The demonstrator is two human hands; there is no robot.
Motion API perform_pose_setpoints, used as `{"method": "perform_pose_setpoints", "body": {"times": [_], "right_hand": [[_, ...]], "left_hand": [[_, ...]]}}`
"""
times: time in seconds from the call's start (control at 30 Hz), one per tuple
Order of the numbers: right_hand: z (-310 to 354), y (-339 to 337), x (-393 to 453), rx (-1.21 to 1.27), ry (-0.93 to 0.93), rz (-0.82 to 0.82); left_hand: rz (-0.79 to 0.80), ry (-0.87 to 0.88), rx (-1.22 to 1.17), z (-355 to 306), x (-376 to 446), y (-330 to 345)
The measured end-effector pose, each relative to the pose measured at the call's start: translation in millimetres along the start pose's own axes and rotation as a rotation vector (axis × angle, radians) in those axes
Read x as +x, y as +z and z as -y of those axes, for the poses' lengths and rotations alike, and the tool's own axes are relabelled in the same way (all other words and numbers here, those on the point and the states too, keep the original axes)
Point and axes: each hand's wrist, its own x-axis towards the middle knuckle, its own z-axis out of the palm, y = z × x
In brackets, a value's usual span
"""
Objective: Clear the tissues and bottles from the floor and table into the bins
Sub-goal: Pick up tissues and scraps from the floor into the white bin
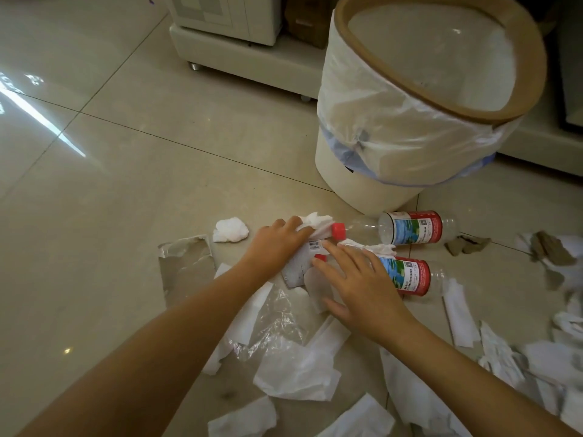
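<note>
Two clear plastic bottles with red caps and red-blue labels lie on the tiled floor: the far bottle (410, 228) and the near bottle (407, 275). My left hand (277, 244) is closed on a crumpled white tissue (318, 223) beside the far bottle's cap. With its fingers spread, my right hand (356, 285) lies flat over the near bottle's neck end and holds nothing. A balled tissue (230, 230) lies to the left. Several flat tissues (296, 373) and a clear plastic wrapper (277, 316) lie under my arms. The white bin (378, 184), lined with a bag, stands just behind the bottles.
A torn grey cardboard piece (186, 263) lies left of my left hand. Brown paper scraps (467, 244) and more tissues (536, 351) are scattered at right. A white wheeled cabinet base (239, 55) stands behind, left of the bin.
</note>
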Motion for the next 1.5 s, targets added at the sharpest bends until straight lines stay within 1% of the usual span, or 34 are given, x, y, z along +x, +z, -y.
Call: {"method": "perform_pose_setpoints", "body": {"times": [0.1,0.17,0.27,0.4,0.47,0.53,0.6,0.73,0.83,0.87,0.93,0.97,1.03,1.07,1.13,1.2,1.3,1.33,1.37,1.4,1.47,1.5], "right_hand": [[0.0,-0.3,-4.6,0.018,-0.010,0.000],[-0.5,-0.1,-8.3,0.030,-0.022,-0.004],[1.3,1.3,-14.7,0.066,-0.083,-0.007],[9.2,15.8,-20.6,0.056,-0.157,0.052],[14.2,21.1,-18.1,0.024,-0.200,0.052],[20.4,19.5,-12.2,0.011,-0.256,0.014],[27.1,17.2,-7.5,0.041,-0.287,-0.003],[36.4,30.5,-6.2,0.108,-0.275,0.141],[39.2,36.7,-3.8,0.104,-0.282,0.137],[40.2,35.0,-1.5,0.103,-0.265,0.112],[42.8,30.3,3.7,0.109,-0.143,0.068],[43.3,30.1,5.0,0.115,-0.064,0.078],[42.2,36.1,3.0,0.125,0.036,0.170],[41.2,39.0,1.4,0.132,0.035,0.215],[40.7,39.8,0.9,0.145,-0.017,0.235],[44.1,32.3,8.8,0.194,-0.049,0.175],[55.6,16.8,34.9,0.323,-0.087,0.003],[61.0,12.9,44.6,0.350,-0.111,0.005],[66.3,11.4,53.3,0.329,-0.133,0.055],[70.2,14.4,59.8,0.271,-0.142,0.154],[74.9,24.2,65.8,0.193,-0.098,0.427],[76.6,28.2,67.3,0.177,-0.063,0.526]], "left_hand": [[-0.051,0.076,0.014,4.7,-9.4,-8.1],[-0.081,0.165,0.072,8.4,-18.3,-14.9],[-0.130,0.268,0.121,15.6,-34.4,-27.8],[-0.149,0.351,0.226,28.2,-60.1,-40.9],[-0.150,0.351,0.267,36.0,-72.6,-42.3],[-0.163,0.345,0.294,44.5,-82.7,-41.9],[-0.167,0.347,0.315,51.3,-92.2,-43.5],[-0.204,0.331,0.353,54.6,-113.2,-45.6],[-0.228,0.308,0.346,53.9,-128.4,-44.5],[-0.236,0.300,0.347,54.5,-132.3,-45.0],[-0.255,0.284,0.362,57.0,-139.3,-47.1],[-0.264,0.276,0.374,59.2,-142.4,-47.4],[-0.274,0.264,0.387,61.9,-148.2,-47.3],[-0.271,0.258,0.386,62.1,-151.1,-47.2],[-0.276,0.241,0.392,61.4,-157.0,-46.2],[-0.274,0.223,0.383,60.7,-162.2,-44.5],[-0.254,0.199,0.375,62.7,-171.3,-44.8],[-0.251,0.186,0.373,63.3,-174.5,-45.0],[-0.248,0.171,0.366,63.3,-178.1,-44.5],[-0.246,0.156,0.361,62.8,-181.3,-43.2],[-0.242,0.140,0.362,61.9,-185.7,-39.5],[-0.238,0.138,0.365,62.2,-187.0,-37.6]]}}
